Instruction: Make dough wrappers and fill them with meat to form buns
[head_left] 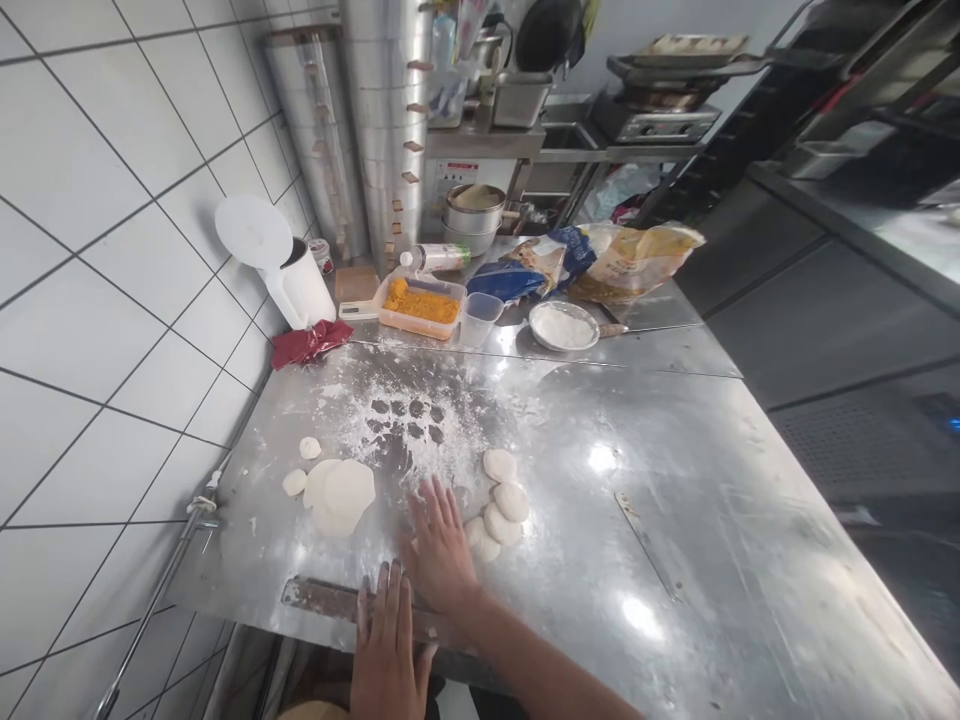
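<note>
My right hand [437,555] lies palm down on the floured steel table with its fingers spread; whether dough is under the palm is hidden. Just right of it, several small dough discs [506,502] overlap in a curved row. My left hand [386,640] is at the near edge, fingers stretched out over a long, dark, flour-marked bar [322,597]. I cannot tell what kind of tool the bar is. Farther left rest thin rolled dough sheets [349,490], stacked and overlapping, with two small dough pieces [310,447] beside them.
Along the back stand a plastic tub of orange filling [424,305], a clear cup [480,318], a bowl of white flour [564,326] and bags [637,255]. A white pitcher [300,285] and red cloth [311,343] sit by the tiled wall. A thin metal strip [646,545] lies right.
</note>
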